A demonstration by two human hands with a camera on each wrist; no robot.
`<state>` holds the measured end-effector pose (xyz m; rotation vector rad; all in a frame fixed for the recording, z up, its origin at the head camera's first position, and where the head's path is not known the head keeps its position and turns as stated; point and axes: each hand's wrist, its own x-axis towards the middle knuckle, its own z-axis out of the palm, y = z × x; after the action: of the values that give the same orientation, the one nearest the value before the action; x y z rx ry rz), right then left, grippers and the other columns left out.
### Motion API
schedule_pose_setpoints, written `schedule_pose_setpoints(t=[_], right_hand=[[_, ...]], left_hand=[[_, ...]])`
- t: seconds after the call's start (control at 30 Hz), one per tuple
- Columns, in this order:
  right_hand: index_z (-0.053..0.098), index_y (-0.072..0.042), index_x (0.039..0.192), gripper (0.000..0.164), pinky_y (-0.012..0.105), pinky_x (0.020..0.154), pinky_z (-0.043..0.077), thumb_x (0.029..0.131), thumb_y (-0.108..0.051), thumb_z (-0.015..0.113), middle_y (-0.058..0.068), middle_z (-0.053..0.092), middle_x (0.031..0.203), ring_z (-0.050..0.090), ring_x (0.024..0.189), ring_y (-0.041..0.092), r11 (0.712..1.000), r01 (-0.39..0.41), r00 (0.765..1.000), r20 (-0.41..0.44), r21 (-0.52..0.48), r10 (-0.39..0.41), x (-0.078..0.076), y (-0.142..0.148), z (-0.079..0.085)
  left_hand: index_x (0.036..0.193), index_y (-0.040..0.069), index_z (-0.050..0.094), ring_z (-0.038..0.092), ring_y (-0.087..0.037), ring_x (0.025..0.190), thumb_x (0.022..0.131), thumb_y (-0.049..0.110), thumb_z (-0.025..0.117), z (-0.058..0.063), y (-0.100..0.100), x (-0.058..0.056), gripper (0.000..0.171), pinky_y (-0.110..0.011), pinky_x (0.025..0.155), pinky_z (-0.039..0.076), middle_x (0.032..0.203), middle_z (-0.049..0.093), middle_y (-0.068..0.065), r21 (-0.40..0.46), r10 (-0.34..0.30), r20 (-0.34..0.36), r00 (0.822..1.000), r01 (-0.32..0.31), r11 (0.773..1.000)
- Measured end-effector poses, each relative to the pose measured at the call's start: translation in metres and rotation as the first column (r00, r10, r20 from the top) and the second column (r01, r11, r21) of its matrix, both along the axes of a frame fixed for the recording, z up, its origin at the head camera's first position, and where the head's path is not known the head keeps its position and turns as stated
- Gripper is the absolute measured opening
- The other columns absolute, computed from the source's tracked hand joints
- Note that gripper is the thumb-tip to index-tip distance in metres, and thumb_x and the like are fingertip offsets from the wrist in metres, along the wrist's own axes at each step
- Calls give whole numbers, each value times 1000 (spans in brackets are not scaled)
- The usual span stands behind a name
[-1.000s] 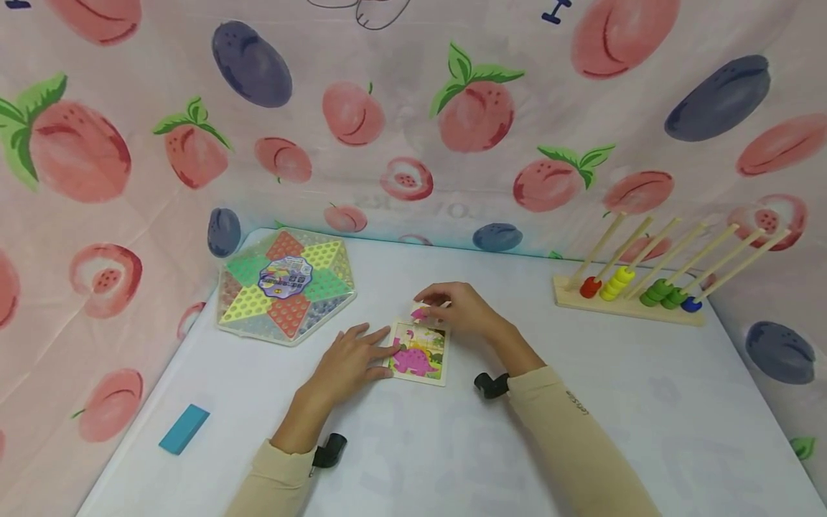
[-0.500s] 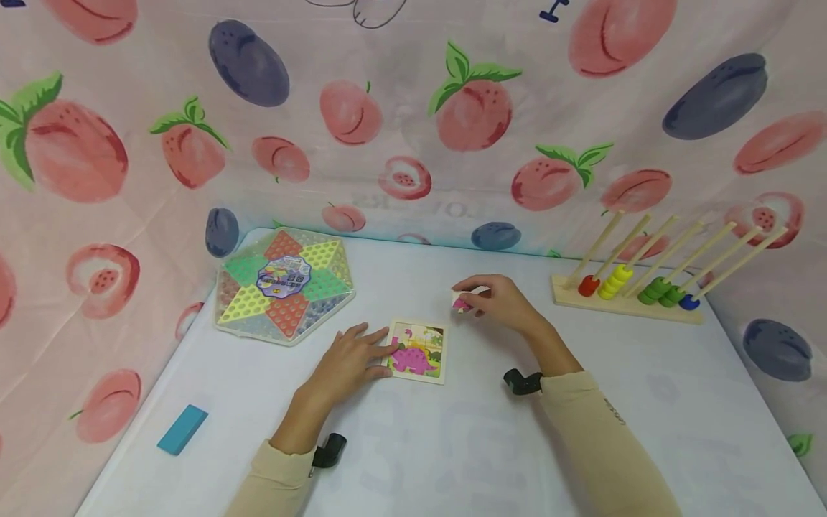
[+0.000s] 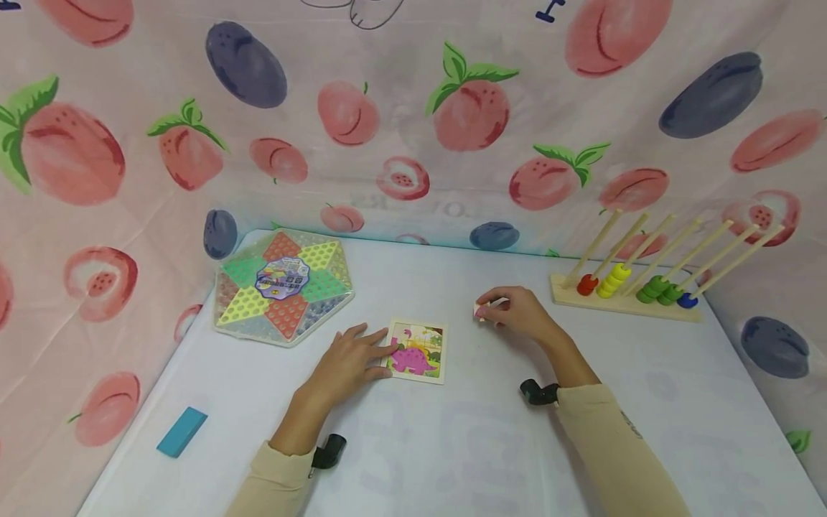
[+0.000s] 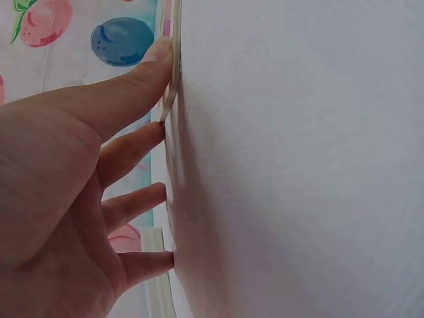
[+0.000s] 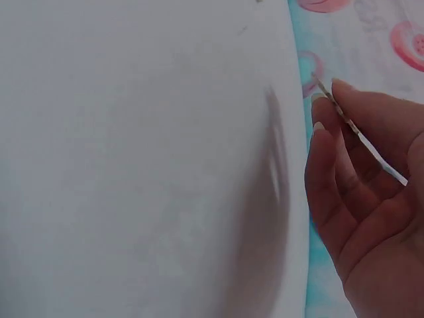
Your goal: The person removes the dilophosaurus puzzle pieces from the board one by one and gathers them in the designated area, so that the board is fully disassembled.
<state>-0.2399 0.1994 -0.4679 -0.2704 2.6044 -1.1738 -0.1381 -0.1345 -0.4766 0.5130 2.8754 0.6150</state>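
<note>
A small square jigsaw puzzle (image 3: 416, 360) with a pink dinosaur picture and a pale wooden border lies flat near the table's middle. My left hand (image 3: 349, 365), fingers spread, rests at its left side; in the left wrist view the thumb (image 4: 149, 63) touches the puzzle's edge. To the right of the puzzle and apart from it, my right hand (image 3: 522, 314) pinches a puzzle piece (image 3: 479, 310) with pink print between thumb and fingers. Edge-on in the right wrist view, that puzzle piece (image 5: 364, 141) looks thin and flat, held above the white surface.
A hexagonal Chinese checkers board (image 3: 284, 287) lies at the back left. A wooden bead stacker (image 3: 627, 300) with upright rods and coloured beads stands at the back right. One blue block (image 3: 182, 432) lies at the front left. Fruit-print cloth (image 3: 403, 93) hangs behind the table.
My right hand has moved right, away from the puzzle, with the puzzle piece still pinched, first rising slightly and then coming a little nearer. The left hand has stayed at the puzzle.
</note>
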Motion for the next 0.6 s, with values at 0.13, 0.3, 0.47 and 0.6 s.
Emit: schedule_pose_setpoints(t=[0.13, 0.3, 0.47, 0.6], right_hand=[[73, -9, 114, 27, 25, 69, 58, 92, -23, 77, 14, 68, 113, 65, 75, 18, 999, 28, 999, 33, 16, -29, 2, 5, -7], [73, -11, 111, 26, 24, 66, 54, 90, -25, 79, 12, 71, 109, 59, 76, 19, 997, 47, 999, 26, 62, -48, 4, 8, -12], [75, -10, 107, 25, 25, 63, 47, 89, -27, 80, 11, 70, 106, 54, 78, 19, 992, 39, 999, -27, 121, -36, 3, 5, -12], [76, -8, 105, 24, 26, 69, 49, 88, -25, 80, 12, 70, 107, 58, 85, 21, 986, 20, 997, -71, 166, -9, 1, 3, -13]], left_hand=[[133, 28, 69, 40, -41, 149, 84, 33, 81, 0, 0, 0, 50, -74, 116, 31, 154, 56, -4, -6, 1, -6, 1000, -1, 1000], [131, 29, 70, 42, -41, 148, 84, 34, 82, 1, 1, 1, 49, -73, 115, 34, 152, 57, -3, -20, 0, -25, 1000, -1, 1000], [131, 30, 70, 44, -40, 147, 83, 34, 82, 0, 0, 0, 49, -72, 114, 36, 152, 58, -2, -36, -9, -38, 999, 8, 999], [132, 30, 70, 43, -40, 147, 83, 34, 82, 2, 0, 0, 50, -72, 114, 35, 152, 57, -2, -30, -10, -32, 999, 9, 999]])
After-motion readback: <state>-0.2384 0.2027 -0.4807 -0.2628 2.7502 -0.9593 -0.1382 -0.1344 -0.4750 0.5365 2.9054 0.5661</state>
